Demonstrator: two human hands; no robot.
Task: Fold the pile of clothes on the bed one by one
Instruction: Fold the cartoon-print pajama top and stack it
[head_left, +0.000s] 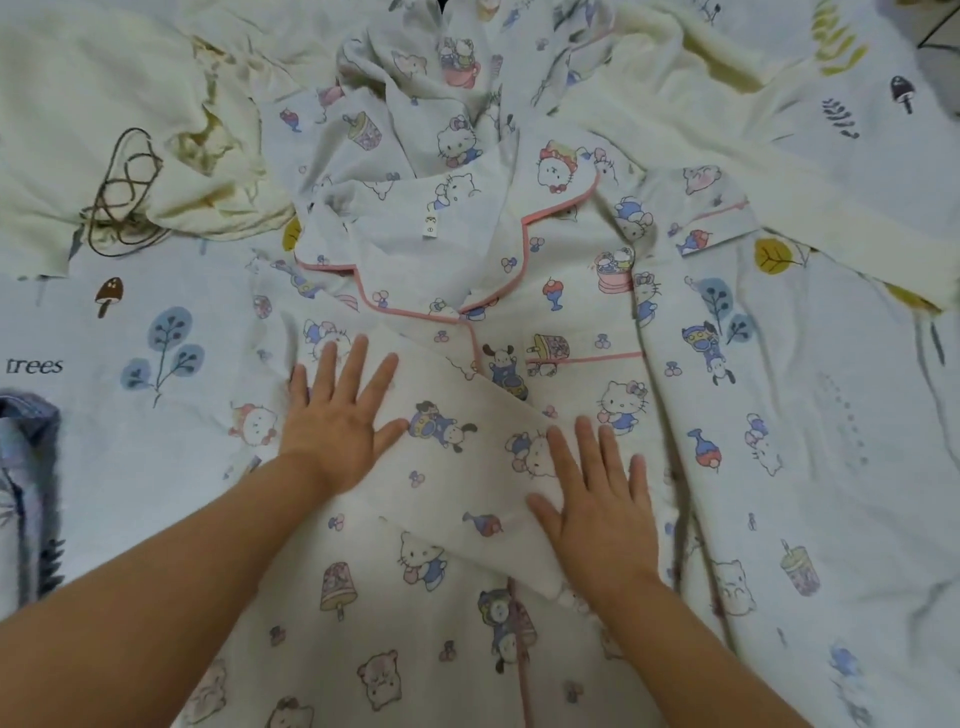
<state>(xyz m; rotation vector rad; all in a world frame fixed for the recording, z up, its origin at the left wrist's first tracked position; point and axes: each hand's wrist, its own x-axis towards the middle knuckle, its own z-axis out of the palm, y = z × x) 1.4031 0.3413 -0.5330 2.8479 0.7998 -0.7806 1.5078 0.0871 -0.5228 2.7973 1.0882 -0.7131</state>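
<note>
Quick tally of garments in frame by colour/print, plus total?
Cartoon-print white with pink piping: 2, the pajama shirt under both flat hands, left hand and right hand, and the crumpled piece behind it
Plain cream: 2
Total: 4

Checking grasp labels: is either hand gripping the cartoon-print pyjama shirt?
No: left hand and right hand lie flat, fingers straight, on the cartoon-print pyjama shirt.

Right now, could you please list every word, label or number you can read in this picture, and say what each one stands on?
"trees": printed in dark letters on the bedsheet, at the far left edge beside a blue tree drawing.
Small white neck label inside the collar of the pyjama top: it bears tiny marks, too small and blurred to read.
Nothing else readable; the rest of the printing is cartoon pictures.
</note>
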